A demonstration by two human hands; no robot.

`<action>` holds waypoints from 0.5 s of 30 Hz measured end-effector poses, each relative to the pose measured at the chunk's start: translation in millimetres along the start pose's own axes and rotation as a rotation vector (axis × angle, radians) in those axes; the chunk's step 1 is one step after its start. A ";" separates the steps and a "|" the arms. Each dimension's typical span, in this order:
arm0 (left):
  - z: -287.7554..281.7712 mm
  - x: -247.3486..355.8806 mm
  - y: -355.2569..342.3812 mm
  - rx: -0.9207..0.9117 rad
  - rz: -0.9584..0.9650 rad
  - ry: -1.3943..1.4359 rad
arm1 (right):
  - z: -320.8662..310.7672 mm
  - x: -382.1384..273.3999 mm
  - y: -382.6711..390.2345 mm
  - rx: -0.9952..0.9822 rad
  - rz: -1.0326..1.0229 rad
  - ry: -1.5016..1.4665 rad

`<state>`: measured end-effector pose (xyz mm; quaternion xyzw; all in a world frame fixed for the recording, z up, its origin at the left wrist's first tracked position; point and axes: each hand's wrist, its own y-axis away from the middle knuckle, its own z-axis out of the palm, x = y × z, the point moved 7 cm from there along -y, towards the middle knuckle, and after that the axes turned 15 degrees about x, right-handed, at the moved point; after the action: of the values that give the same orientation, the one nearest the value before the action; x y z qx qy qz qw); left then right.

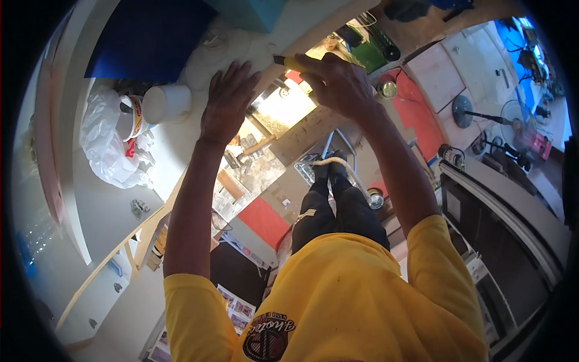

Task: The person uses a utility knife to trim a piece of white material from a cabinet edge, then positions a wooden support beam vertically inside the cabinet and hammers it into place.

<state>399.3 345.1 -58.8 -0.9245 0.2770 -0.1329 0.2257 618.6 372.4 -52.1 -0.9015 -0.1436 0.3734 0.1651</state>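
Note:
Against the pale surface [253, 51] at the top of the view, my left hand [228, 101] lies with its fingers stretched out and apart. A little to the right, my right hand [345, 85] is closed around a yellow-handled tool [295, 63]. Its short, dark, flat tip points left toward the edge of the pale surface. Whether that tip touches the surface, I cannot tell. Left of my left hand is a white cylindrical container [167, 104], lying close to a clear plastic bag [108, 142] and a white tub [136, 117].
Below me, my feet rest on a metal-framed step stool [306, 171] with a cream hose-like strip [344, 161] over it. Wooden pieces and tools lie on the floor at centre left. A standing fan [482, 116] is at right. A dark blue panel [148, 39] sits upper left.

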 end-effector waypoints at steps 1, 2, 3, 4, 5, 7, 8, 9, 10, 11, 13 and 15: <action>0.7 0.1 -1.9 0.002 -0.002 0.004 | 1.9 2.2 -1.9 0.007 -0.008 0.014; 0.5 1.4 -2.0 -0.003 -0.002 0.006 | 2.4 0.6 -3.1 -0.003 -0.005 0.023; 0.2 2.5 -2.1 -0.007 -0.001 0.009 | 2.3 -2.5 -5.9 -0.011 -0.001 0.033; 0.5 1.4 -0.2 -0.019 -0.006 0.003 | 2.5 -4.6 -7.1 -0.019 0.002 0.043; -0.3 -1.3 0.0 -0.024 -0.010 -0.008 | 2.6 -5.4 -6.7 -0.021 0.014 0.052; -0.5 -3.1 0.3 -0.027 -0.012 -0.019 | 2.1 -7.7 -1.5 -0.023 0.038 0.069; -0.9 -1.2 2.1 -0.031 -0.012 -0.017 | 1.2 -7.8 0.3 -0.007 0.040 0.051; -0.7 -0.3 2.9 -0.035 -0.012 -0.015 | -0.6 -6.4 2.1 0.007 0.042 0.033; -0.6 -0.2 2.5 -0.030 -0.008 -0.010 | -2.3 -4.6 3.0 0.022 0.044 0.014; -0.5 -1.0 1.0 -0.021 -0.007 -0.005 | -2.9 -2.3 2.0 0.024 0.040 0.008; 0.2 -2.6 -1.3 -0.016 0.001 -0.009 | -4.2 0.6 -2.6 0.029 0.032 -0.003; 1.0 1.2 -3.1 -0.028 0.020 -0.020 | -1.3 0.2 -8.0 -0.017 0.015 0.005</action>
<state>402.1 347.0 -58.0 -0.9261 0.2858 -0.1174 0.2167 618.6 379.5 -48.1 -0.9049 -0.1397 0.3709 0.1550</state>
